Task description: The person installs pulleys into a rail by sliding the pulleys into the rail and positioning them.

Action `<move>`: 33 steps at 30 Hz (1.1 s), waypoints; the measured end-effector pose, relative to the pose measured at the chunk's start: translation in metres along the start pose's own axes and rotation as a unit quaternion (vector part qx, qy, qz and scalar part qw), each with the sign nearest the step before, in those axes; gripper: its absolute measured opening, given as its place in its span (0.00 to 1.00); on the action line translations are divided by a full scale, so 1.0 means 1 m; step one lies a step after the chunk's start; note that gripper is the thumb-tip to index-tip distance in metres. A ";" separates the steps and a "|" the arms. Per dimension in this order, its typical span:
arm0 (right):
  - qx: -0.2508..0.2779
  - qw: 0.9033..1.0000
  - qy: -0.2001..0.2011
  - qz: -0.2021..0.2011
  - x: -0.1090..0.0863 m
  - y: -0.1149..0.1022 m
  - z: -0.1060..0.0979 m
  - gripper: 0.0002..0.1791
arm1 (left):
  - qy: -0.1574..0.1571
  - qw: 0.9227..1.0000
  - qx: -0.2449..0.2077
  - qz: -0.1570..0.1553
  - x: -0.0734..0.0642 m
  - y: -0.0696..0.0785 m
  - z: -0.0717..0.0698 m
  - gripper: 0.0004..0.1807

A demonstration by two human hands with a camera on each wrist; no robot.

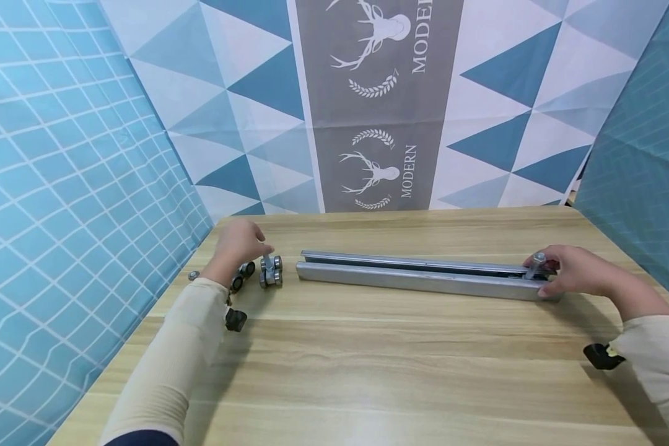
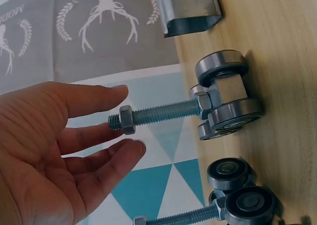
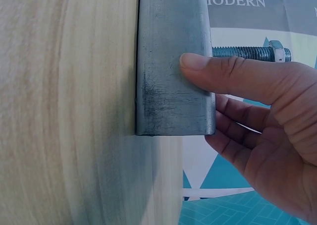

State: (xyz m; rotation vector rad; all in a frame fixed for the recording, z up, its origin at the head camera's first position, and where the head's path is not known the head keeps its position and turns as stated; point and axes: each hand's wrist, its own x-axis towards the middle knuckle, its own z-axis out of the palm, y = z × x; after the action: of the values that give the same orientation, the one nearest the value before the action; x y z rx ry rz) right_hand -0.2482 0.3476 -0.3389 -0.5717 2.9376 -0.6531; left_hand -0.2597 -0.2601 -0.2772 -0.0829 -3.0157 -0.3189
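My left hand (image 1: 242, 241) is at the upright bolt of a four-wheeled roller trolley (image 1: 271, 271) that stands on the table. In the left wrist view its thumb and fingers are spread around the threaded bolt (image 2: 163, 112), near the nut at its free end. My right hand (image 1: 582, 272) grips the right end of a long steel channel track (image 1: 412, 282), its thumb pressed on the near side wall and its fingers on the far side. Another bolt with a nut (image 3: 280, 51) sticks up from the track's slot beside the right hand; its lower part is hidden inside.
A second roller trolley (image 2: 247, 200) lies on the wooden table (image 1: 368, 371) beside the first, partly hidden by the left forearm in the head view. Patterned cloth (image 1: 379, 111) hangs behind the table, and blue sheets hang at both sides.
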 end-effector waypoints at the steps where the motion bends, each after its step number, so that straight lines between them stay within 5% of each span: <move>1: 0.000 1.000 0.000 -0.001 0.000 0.000 0.000 0.35 | -0.003 1.000 0.007 0.001 0.000 0.000 0.001 0.15; 11: 0.005 1.000 0.003 -0.009 0.000 0.001 0.000 0.35 | -0.021 0.999 0.042 0.010 0.009 0.007 0.005 0.08; 20: 0.012 1.000 0.005 -0.009 0.000 0.001 0.001 0.35 | -0.056 0.998 0.018 -0.003 0.013 0.007 -0.001 0.24; 33: 0.019 1.000 0.002 -0.002 0.001 0.000 0.000 0.35 | -0.074 0.997 0.009 0.007 0.019 0.005 -0.008 0.23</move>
State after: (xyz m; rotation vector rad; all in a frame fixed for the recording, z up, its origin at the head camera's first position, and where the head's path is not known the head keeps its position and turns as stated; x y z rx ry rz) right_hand -0.2486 0.3471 -0.3384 -0.5751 2.9209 -0.7087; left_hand -0.2771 -0.2561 -0.2659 -0.1331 -3.1618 -0.2974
